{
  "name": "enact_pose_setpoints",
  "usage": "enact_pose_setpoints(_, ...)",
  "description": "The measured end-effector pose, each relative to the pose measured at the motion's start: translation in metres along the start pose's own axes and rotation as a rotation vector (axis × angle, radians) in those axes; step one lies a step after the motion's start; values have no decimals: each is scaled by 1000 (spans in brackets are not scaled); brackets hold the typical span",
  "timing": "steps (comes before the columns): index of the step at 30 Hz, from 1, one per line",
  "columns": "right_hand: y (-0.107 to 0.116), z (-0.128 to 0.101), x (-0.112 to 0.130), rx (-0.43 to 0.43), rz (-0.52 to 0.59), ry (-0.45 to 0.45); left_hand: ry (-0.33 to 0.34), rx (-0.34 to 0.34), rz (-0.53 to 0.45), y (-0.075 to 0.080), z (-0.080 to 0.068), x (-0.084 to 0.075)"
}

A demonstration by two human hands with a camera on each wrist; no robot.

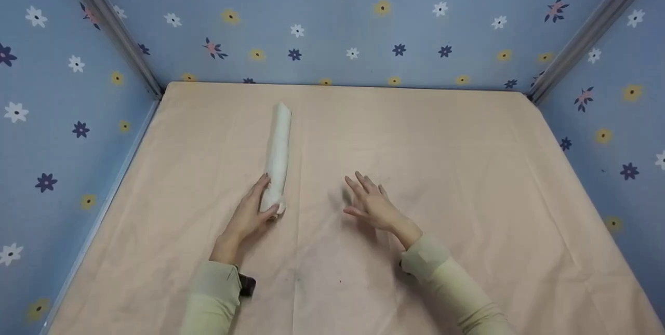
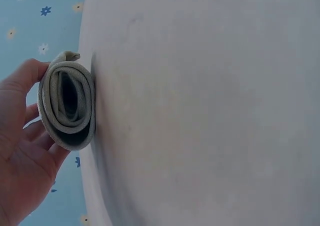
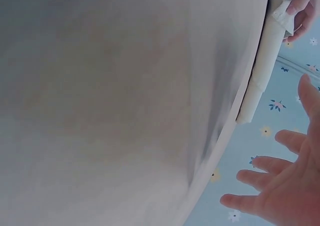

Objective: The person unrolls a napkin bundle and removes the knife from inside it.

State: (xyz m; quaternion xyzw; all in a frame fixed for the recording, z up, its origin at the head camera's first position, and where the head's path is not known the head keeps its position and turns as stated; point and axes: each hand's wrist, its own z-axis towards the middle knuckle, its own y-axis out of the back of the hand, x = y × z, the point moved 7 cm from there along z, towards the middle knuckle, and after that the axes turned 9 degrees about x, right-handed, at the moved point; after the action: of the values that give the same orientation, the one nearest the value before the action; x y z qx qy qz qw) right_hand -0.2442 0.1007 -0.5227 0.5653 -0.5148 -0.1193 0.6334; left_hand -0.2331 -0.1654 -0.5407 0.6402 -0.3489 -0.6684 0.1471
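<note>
A pale rolled-up cloth (image 1: 279,153) lies lengthwise left of the middle of the table, its far end pointing at the back wall. Around its near end my left hand (image 1: 250,216) holds it, thumb on one side and fingers on the other. Seen end-on in the left wrist view, the roll (image 2: 91,103) shows several spiral layers and a hollow centre. My right hand (image 1: 376,209) hovers over the table to the right of the roll, fingers spread and touching nothing. In the right wrist view that hand's fingers (image 3: 272,164) are extended, apart from the cloth.
A light peach cloth (image 1: 441,169) with creases covers the table. Blue flower-patterned panels (image 1: 353,23) stand at the back and on both sides, with grey posts (image 1: 587,34) at the back corners. A dark band or device (image 1: 247,285) sits at my left wrist.
</note>
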Motion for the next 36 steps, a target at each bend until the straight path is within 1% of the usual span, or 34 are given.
enact_pose_setpoints(5, -4, 5, 4, 13, -3, 0, -22, -1, -20, 3, -1, 2)
enact_pose_setpoints(11, -5, 11, 12, 19, -14, 28, -34, -9, -19, 5, -2, 5)
enact_pose_setpoints(17, -8, 17, 16, 28, 0, 40, -10, 7, -11, 7, -4, 8)
enact_pose_setpoints(24, -12, 26, 27, 34, -50, 92, 4, 39, 3, 12, -7, 16)
enact_pose_setpoints(28, -14, 32, 33, 45, -62, 94, 25, 39, 23, 16, -9, 21)
enact_pose_setpoints(36, -19, 43, 43, 59, -77, 111, 30, 54, 52, 19, -10, 24)
